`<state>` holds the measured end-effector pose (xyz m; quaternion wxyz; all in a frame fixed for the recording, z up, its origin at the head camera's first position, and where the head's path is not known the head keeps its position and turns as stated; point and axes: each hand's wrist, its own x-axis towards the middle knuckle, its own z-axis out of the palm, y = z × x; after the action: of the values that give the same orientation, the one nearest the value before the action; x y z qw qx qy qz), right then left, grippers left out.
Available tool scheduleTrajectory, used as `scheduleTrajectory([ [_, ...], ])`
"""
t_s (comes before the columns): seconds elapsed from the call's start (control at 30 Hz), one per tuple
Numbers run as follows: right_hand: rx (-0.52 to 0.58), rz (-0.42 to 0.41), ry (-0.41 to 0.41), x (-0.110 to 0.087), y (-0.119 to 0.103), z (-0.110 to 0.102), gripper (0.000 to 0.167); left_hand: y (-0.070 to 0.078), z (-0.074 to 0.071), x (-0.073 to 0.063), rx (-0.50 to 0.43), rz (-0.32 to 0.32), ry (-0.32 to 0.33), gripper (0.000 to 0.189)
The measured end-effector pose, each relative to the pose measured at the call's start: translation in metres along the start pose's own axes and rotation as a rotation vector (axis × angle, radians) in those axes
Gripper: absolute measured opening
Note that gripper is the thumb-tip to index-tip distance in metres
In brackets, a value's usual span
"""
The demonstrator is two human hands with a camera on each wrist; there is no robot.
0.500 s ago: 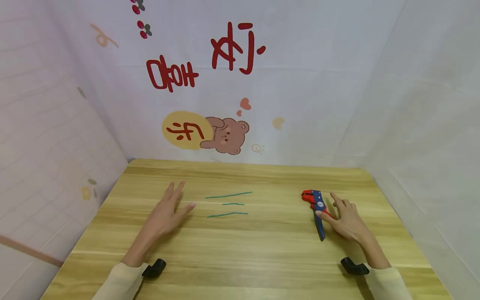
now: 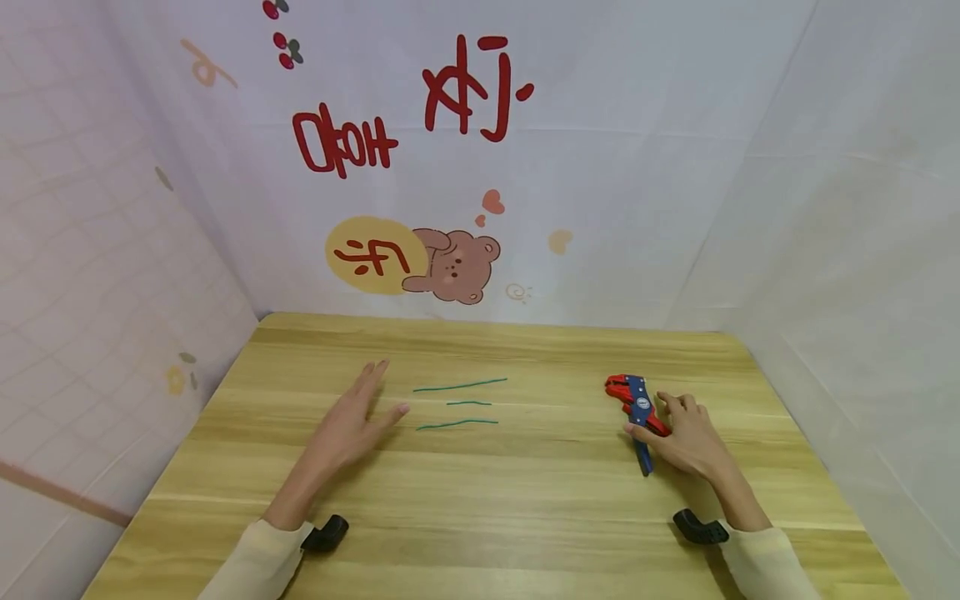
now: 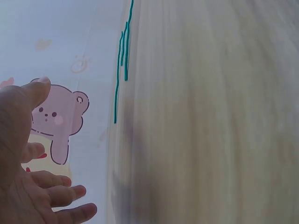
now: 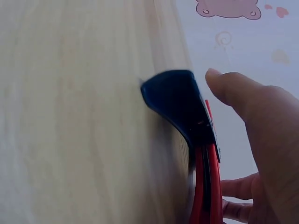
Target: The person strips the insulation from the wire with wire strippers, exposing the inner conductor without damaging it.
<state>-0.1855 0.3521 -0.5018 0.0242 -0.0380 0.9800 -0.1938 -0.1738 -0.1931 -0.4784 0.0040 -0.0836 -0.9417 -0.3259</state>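
The red-and-blue hand tool [image 2: 642, 405] lies at about three o'clock on the pale wood-grained surface [image 2: 495, 517], twelve being the rear wall [image 2: 622, 208]; its red jaws face ten o'clock and its blue handle runs toward six. The right hand [image 2: 688, 435] is at the tool, its grip only loosely curved with thumb and fingers well parted; in the head view the thumb overlies the handle, but the right wrist view shows a gap between thumb and tool, and whether any finger touches cannot be told. Three green wires [image 2: 460, 386] lie roughly parallel near the middle, toward eleven o'clock, the shortest between the longer two. The left hand [image 2: 348, 429] is at about nine o'clock from them, its grip spread wide with nothing in it. Pale sleeves [image 2: 255, 557] come in from five and seven o'clock, and a black device [image 2: 326, 534] sits at each wrist. Whitish sheeting [image 2: 847, 242] walls in the surface at nine, twelve and three o'clock; the rear wall carries red lettering [image 2: 462, 92], a brown bear [image 2: 459, 283], a yellow disc [image 2: 375, 285] and small hearts [image 2: 492, 202], and the left one has faint grid lines [image 2: 75, 250]
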Motion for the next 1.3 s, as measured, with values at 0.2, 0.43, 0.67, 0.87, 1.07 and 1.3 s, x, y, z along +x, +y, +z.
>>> scheduleTrajectory([
  [0.2, 0.005, 0.001, -0.013, 0.000, -0.005, 0.001, 0.099, 0.007, 0.004, 0.001, -0.034, 0.032, -0.010, 0.084],
  [0.43, 0.016, 0.011, -0.044, 0.005, -0.008, -0.002, 0.105, 0.015, 0.009, 0.006, -0.088, 0.081, -0.001, 0.082],
  [0.67, 0.015, 0.038, -0.066, 0.006, -0.010, -0.002, 0.097, 0.022, 0.017, 0.006, -0.138, 0.095, -0.021, 0.080],
  [0.87, 0.028, 0.060, -0.067, 0.006, -0.012, 0.000, 0.086, 0.026, 0.027, 0.005, -0.173, 0.137, -0.018, 0.073],
  [1.07, 0.035, 0.081, -0.064, 0.008, -0.010, 0.001, 0.080, 0.034, 0.036, 0.005, -0.233, 0.150, -0.046, 0.064],
  [1.3, 0.026, 0.110, -0.076, 0.010, -0.008, -0.001, 0.084, 0.041, 0.045, 0.011, -0.254, 0.133, -0.034, 0.052],
])
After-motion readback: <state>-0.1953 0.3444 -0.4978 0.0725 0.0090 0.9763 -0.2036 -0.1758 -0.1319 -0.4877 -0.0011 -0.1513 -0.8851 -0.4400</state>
